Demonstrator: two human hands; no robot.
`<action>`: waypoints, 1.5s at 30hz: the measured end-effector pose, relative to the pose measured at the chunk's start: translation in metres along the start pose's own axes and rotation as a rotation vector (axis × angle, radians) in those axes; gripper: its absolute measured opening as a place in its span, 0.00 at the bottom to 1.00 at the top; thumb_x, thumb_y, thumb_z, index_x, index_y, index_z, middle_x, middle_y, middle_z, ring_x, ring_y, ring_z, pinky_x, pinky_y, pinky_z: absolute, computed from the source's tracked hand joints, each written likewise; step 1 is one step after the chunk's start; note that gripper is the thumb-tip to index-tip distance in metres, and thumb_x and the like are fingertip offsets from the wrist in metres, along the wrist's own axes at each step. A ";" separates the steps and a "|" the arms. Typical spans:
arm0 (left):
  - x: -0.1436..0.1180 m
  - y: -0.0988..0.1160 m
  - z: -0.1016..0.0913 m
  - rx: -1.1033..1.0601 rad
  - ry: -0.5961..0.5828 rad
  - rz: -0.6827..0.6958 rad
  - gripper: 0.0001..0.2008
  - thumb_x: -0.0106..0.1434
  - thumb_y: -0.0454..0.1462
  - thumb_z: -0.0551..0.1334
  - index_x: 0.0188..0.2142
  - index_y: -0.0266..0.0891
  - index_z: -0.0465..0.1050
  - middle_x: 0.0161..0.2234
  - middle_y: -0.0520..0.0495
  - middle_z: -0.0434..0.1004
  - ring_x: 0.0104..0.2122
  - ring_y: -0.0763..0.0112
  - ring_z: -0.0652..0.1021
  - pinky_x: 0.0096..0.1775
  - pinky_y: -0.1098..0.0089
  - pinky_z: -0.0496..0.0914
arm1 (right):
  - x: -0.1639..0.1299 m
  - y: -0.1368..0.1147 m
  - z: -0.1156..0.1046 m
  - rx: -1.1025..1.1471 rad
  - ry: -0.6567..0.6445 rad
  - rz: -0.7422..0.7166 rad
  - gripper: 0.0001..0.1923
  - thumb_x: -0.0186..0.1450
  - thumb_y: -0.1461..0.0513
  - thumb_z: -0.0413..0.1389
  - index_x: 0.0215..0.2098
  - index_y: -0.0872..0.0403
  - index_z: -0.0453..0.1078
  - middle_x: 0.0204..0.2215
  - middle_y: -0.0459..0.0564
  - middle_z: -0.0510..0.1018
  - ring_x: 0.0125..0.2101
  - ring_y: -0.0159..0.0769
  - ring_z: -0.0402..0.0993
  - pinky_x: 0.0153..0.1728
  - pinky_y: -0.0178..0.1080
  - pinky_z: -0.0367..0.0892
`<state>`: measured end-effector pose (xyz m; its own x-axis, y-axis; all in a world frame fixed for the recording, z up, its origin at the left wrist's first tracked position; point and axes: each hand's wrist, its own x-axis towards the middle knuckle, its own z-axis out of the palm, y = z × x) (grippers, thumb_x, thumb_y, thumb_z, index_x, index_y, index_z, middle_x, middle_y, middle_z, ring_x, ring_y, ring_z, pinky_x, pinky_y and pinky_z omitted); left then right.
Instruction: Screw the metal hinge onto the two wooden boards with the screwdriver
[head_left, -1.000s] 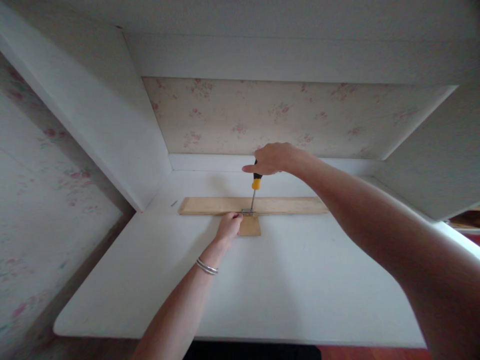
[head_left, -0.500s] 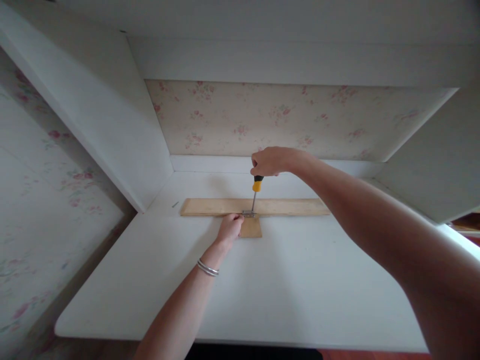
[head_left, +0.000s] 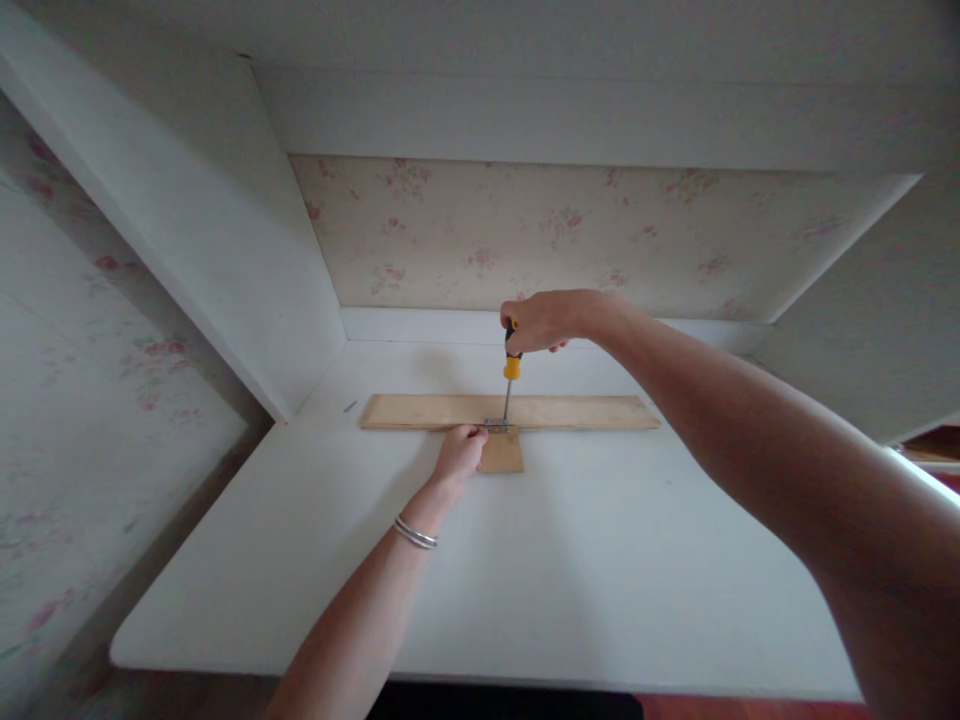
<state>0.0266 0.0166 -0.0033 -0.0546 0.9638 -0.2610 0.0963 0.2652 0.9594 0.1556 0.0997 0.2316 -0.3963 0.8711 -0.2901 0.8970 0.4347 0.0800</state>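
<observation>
A long wooden board [head_left: 577,412] lies across the white desk top [head_left: 570,560]. A small wooden piece [head_left: 504,455] butts against its near edge, joined by a small metal hinge [head_left: 496,426]. My right hand [head_left: 541,320] grips the black-and-yellow handle of a screwdriver [head_left: 511,375], which stands upright with its tip on the hinge. My left hand [head_left: 458,455] rests on the desk, fingers pinched at the hinge's left end beside the small piece. I wear thin bracelets on the left wrist.
A small loose screw [head_left: 350,406] lies on the desk left of the board. White side panels [head_left: 217,240] and a floral back wall enclose the desk on three sides. The desk's front edge runs just above the bottom of the view.
My right hand's fingers have curled shut around the screwdriver handle and turned on it. The screwdriver tip, the board and my left hand have stayed in place.
</observation>
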 end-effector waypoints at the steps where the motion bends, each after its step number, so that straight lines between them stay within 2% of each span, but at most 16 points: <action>1: 0.000 0.000 0.000 -0.002 -0.001 -0.002 0.11 0.57 0.39 0.58 0.22 0.38 0.61 0.12 0.58 0.54 0.12 0.81 0.58 0.17 0.76 0.48 | 0.000 -0.001 0.000 -0.027 0.022 0.027 0.24 0.57 0.48 0.53 0.43 0.55 0.71 0.23 0.53 0.75 0.21 0.38 0.70 0.24 0.38 0.59; 3: 0.000 0.000 0.000 -0.008 -0.005 -0.002 0.12 0.57 0.40 0.58 0.21 0.38 0.60 0.12 0.59 0.54 0.12 0.81 0.57 0.17 0.76 0.47 | -0.001 -0.002 0.000 -0.095 0.111 0.076 0.26 0.59 0.44 0.49 0.37 0.56 0.73 0.23 0.56 0.74 0.24 0.41 0.71 0.25 0.39 0.60; 5: -0.001 0.000 0.001 -0.009 -0.007 -0.002 0.12 0.58 0.40 0.58 0.21 0.38 0.60 0.12 0.59 0.54 0.12 0.81 0.57 0.17 0.76 0.47 | -0.001 -0.003 0.000 -0.111 0.147 0.074 0.25 0.60 0.45 0.48 0.37 0.56 0.73 0.23 0.57 0.74 0.26 0.43 0.71 0.26 0.40 0.59; 10: -0.003 0.004 0.001 0.011 0.005 -0.008 0.11 0.57 0.39 0.58 0.22 0.38 0.61 0.12 0.58 0.53 0.12 0.80 0.58 0.17 0.76 0.47 | -0.001 -0.005 -0.002 0.028 -0.006 0.010 0.24 0.58 0.49 0.52 0.47 0.54 0.69 0.22 0.52 0.75 0.22 0.39 0.71 0.25 0.38 0.60; 15: -0.004 0.004 0.001 0.014 0.004 -0.004 0.10 0.57 0.39 0.57 0.22 0.38 0.62 0.12 0.58 0.54 0.12 0.80 0.58 0.17 0.76 0.48 | -0.003 -0.009 -0.003 -0.103 0.088 0.089 0.25 0.61 0.45 0.47 0.31 0.56 0.74 0.19 0.55 0.73 0.24 0.42 0.71 0.28 0.41 0.60; 18: -0.003 0.003 0.001 0.007 0.002 0.003 0.10 0.57 0.40 0.57 0.22 0.38 0.62 0.12 0.58 0.54 0.12 0.80 0.58 0.17 0.75 0.48 | -0.006 -0.009 -0.004 -0.060 0.069 0.046 0.18 0.59 0.51 0.51 0.37 0.55 0.73 0.21 0.54 0.75 0.23 0.40 0.70 0.26 0.40 0.59; 20: -0.002 0.001 0.001 0.002 0.001 0.003 0.10 0.57 0.40 0.57 0.23 0.38 0.63 0.13 0.58 0.54 0.12 0.80 0.58 0.17 0.75 0.48 | -0.007 -0.007 -0.004 -0.005 0.034 0.013 0.20 0.59 0.50 0.52 0.42 0.54 0.71 0.23 0.53 0.76 0.23 0.40 0.70 0.25 0.39 0.59; 22: -0.001 0.000 0.001 0.000 0.000 0.000 0.10 0.57 0.41 0.58 0.24 0.38 0.64 0.13 0.58 0.54 0.12 0.80 0.59 0.17 0.75 0.48 | -0.006 -0.007 -0.004 -0.003 0.031 0.041 0.24 0.61 0.46 0.49 0.41 0.55 0.72 0.23 0.55 0.75 0.23 0.41 0.70 0.27 0.41 0.59; 25: 0.000 -0.001 0.001 0.006 -0.002 0.004 0.10 0.58 0.41 0.58 0.24 0.38 0.64 0.13 0.58 0.54 0.12 0.80 0.59 0.16 0.75 0.48 | -0.003 -0.006 -0.002 -0.094 0.130 0.114 0.29 0.62 0.43 0.45 0.34 0.57 0.74 0.24 0.58 0.75 0.27 0.46 0.71 0.29 0.44 0.60; 27: 0.000 -0.001 0.001 0.010 -0.006 0.010 0.10 0.58 0.41 0.57 0.24 0.38 0.64 0.13 0.58 0.54 0.12 0.80 0.59 0.16 0.76 0.48 | -0.001 -0.004 0.000 -0.134 0.173 0.104 0.23 0.61 0.46 0.48 0.35 0.55 0.74 0.26 0.58 0.75 0.29 0.47 0.71 0.29 0.43 0.60; 29: 0.000 0.000 0.001 0.014 -0.010 0.009 0.11 0.58 0.41 0.57 0.23 0.38 0.64 0.13 0.58 0.53 0.12 0.80 0.59 0.16 0.76 0.48 | 0.001 -0.002 0.000 -0.122 0.146 0.045 0.17 0.58 0.51 0.53 0.38 0.53 0.73 0.28 0.56 0.76 0.30 0.45 0.71 0.28 0.41 0.60; 33: 0.000 0.001 0.001 0.021 -0.011 0.001 0.11 0.58 0.40 0.57 0.23 0.37 0.63 0.13 0.58 0.53 0.12 0.81 0.59 0.16 0.76 0.47 | 0.002 0.000 0.000 -0.094 0.119 -0.031 0.18 0.55 0.52 0.57 0.41 0.51 0.72 0.28 0.52 0.76 0.30 0.43 0.71 0.27 0.39 0.59; 36: -0.001 0.002 0.001 0.018 -0.005 -0.007 0.10 0.58 0.40 0.57 0.23 0.37 0.63 0.14 0.58 0.54 0.12 0.81 0.60 0.16 0.77 0.47 | 0.001 -0.002 -0.001 -0.103 0.127 0.065 0.23 0.60 0.45 0.50 0.34 0.54 0.73 0.22 0.54 0.74 0.26 0.43 0.71 0.27 0.41 0.60; 39: -0.002 0.002 0.001 0.018 -0.002 0.000 0.10 0.58 0.40 0.57 0.23 0.38 0.62 0.13 0.58 0.54 0.12 0.81 0.59 0.16 0.77 0.47 | 0.000 -0.004 -0.002 -0.129 0.128 0.146 0.24 0.61 0.45 0.48 0.29 0.56 0.73 0.20 0.55 0.73 0.25 0.43 0.71 0.27 0.41 0.60; 42: -0.002 0.002 0.000 0.013 -0.005 0.012 0.11 0.58 0.40 0.56 0.22 0.38 0.61 0.13 0.58 0.53 0.12 0.80 0.58 0.16 0.76 0.48 | 0.001 -0.002 -0.003 -0.034 0.044 0.068 0.17 0.58 0.52 0.53 0.36 0.55 0.73 0.22 0.53 0.75 0.24 0.40 0.71 0.25 0.38 0.60; 45: -0.002 0.002 0.000 0.002 -0.010 0.008 0.11 0.58 0.40 0.57 0.22 0.38 0.61 0.13 0.58 0.53 0.12 0.81 0.59 0.16 0.77 0.48 | 0.001 -0.003 -0.005 0.057 -0.014 0.015 0.20 0.57 0.50 0.55 0.41 0.54 0.71 0.24 0.52 0.75 0.23 0.37 0.70 0.24 0.37 0.60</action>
<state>0.0270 0.0152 -0.0007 -0.0443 0.9662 -0.2539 0.0986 0.2571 0.9613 0.1517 0.1006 0.2355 -0.3800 0.8741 -0.3026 0.9128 0.4073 0.0302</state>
